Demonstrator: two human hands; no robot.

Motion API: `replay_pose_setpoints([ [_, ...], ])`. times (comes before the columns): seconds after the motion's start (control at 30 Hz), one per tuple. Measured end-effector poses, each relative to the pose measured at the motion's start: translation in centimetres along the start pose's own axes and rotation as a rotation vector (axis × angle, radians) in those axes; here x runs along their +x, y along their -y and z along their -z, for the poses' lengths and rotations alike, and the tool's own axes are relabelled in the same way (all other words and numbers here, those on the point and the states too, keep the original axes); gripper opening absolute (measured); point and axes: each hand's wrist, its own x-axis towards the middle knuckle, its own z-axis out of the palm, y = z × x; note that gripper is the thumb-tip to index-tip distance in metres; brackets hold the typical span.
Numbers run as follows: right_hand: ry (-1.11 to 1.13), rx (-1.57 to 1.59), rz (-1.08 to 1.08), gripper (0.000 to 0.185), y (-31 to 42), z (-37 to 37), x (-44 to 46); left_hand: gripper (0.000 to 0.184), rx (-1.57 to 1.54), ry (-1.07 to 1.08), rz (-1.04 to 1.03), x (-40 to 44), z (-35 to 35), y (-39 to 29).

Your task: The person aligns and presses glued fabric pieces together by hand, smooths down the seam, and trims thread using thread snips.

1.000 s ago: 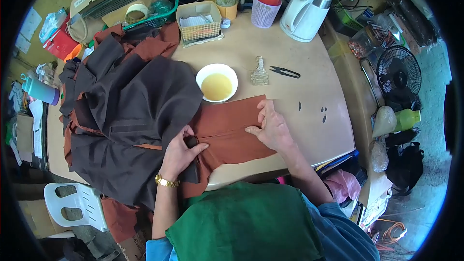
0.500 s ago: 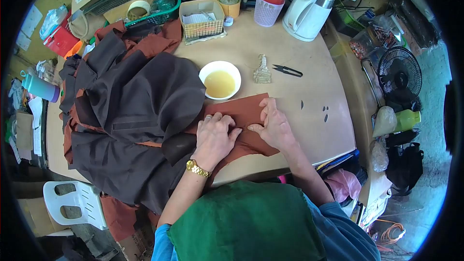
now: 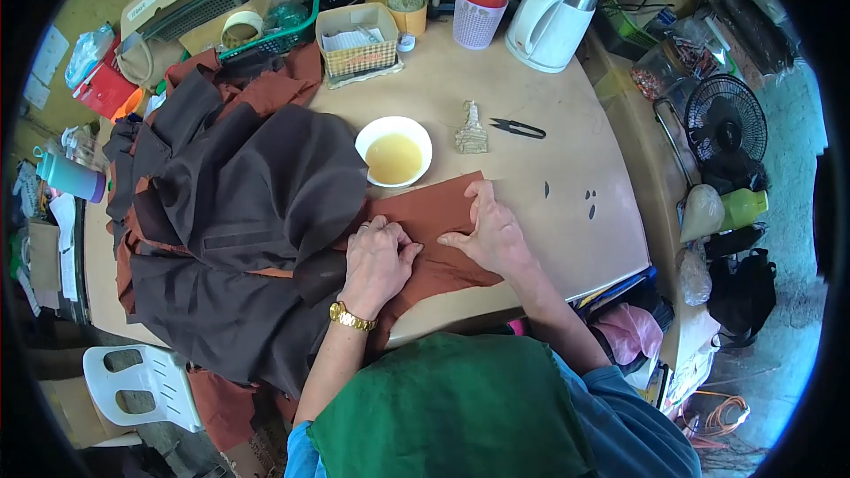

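A rust-brown fabric panel (image 3: 443, 204) lies on the table in front of me, joined or tucked at its left to a heap of dark brown garment fabric (image 3: 257, 186). My left hand (image 3: 379, 265), with a gold watch on the wrist, rests on the panel. Its fingers are curled, thumb and index pressed together on the cloth. On the panel's right side sits my right hand (image 3: 496, 235), its thumb stretched out over the cloth and apart from the fingers near the top right corner. Just behind the panel stands a white bowl (image 3: 394, 179) of yellowish liquid.
Beyond the bowl lie a tape-wrapped brush (image 3: 471, 134) and black thread snips (image 3: 519, 128). Small dark scraps (image 3: 591, 204) are at the right. A wicker basket (image 3: 359, 60), a jar (image 3: 407, 0), a lilac cup (image 3: 478, 22) and a white kettle (image 3: 549, 26) line the back.
The view has shifted slightly. My left hand has slid a little toward me along the panel, and my right thumb and fingers have spread wider apart.
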Motion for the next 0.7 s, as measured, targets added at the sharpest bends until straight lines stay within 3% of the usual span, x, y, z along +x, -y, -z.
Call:
replay_pose_setpoints([
  [0.3, 0.024, 0.036, -0.039, 0.082, -1.0, -0.4, 0.7, 0.020, 0.001, 0.060, 0.013, 0.4, 0.1, 0.4],
  [0.37, -0.128, -0.110, 0.076, 0.085, -0.2, -1.4, 0.3, 0.020, 0.004, 0.075, 0.016, 0.5, 0.3, 0.4],
  [0.5, -0.174, -0.202, 0.067, 0.088, 1.1, -1.4, 0.5, 0.021, -0.015, 0.089, 0.019, 0.7, 0.5, 0.4],
  [0.7, 0.029, -0.120, -0.052, 0.080, 0.4, 0.1, 0.6, 0.021, 0.006, 0.108, 0.018, 0.7, 0.6, 0.5],
])
